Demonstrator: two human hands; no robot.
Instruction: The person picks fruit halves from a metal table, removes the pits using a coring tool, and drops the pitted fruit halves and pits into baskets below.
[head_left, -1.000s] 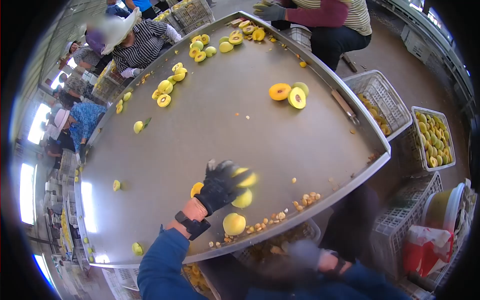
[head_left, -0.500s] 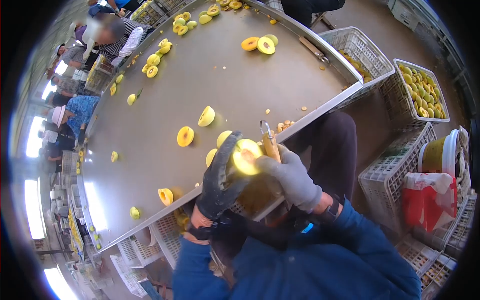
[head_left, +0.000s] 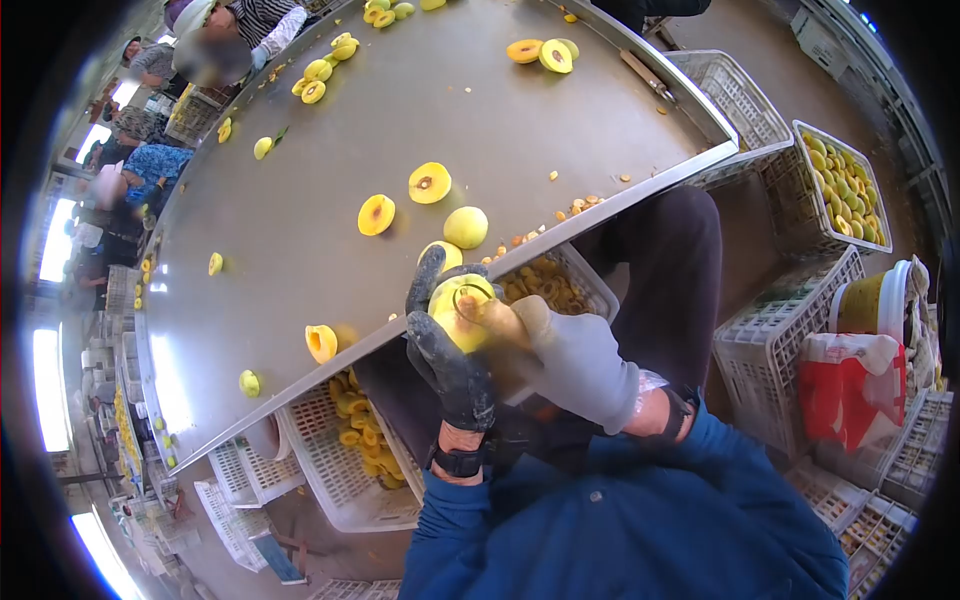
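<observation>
My left hand (head_left: 452, 375), in a dark glove, cups a yellow-green peach half (head_left: 449, 328) just off the table's near edge. My right hand (head_left: 585, 368), in a grey glove, grips a pitting tool (head_left: 504, 326) by its wooden handle. The tool's metal loop lies against the fruit's face; how deep it sits cannot be seen. Just beyond my left fingers a peach piece (head_left: 440, 256) rests on the table, partly hidden. Past it are a rounded peach piece (head_left: 466, 227) and two halves with cut faces showing, one peach half (head_left: 430, 183) and another peach half (head_left: 376, 215).
The metal table (head_left: 290, 230) has a raised rim. Pits (head_left: 580, 205) lie along its near edge. Crates with fruit stand below, one crate (head_left: 345, 500) left and another crate (head_left: 600, 290) under my hands. A second wooden-handled tool (head_left: 645, 75) lies far right. Co-workers (head_left: 215, 50) sit across the table.
My right hand has brought the tool's loop from pointing up and away onto the fruit in my left hand. My view has shifted, showing more of the crates below the table edge.
</observation>
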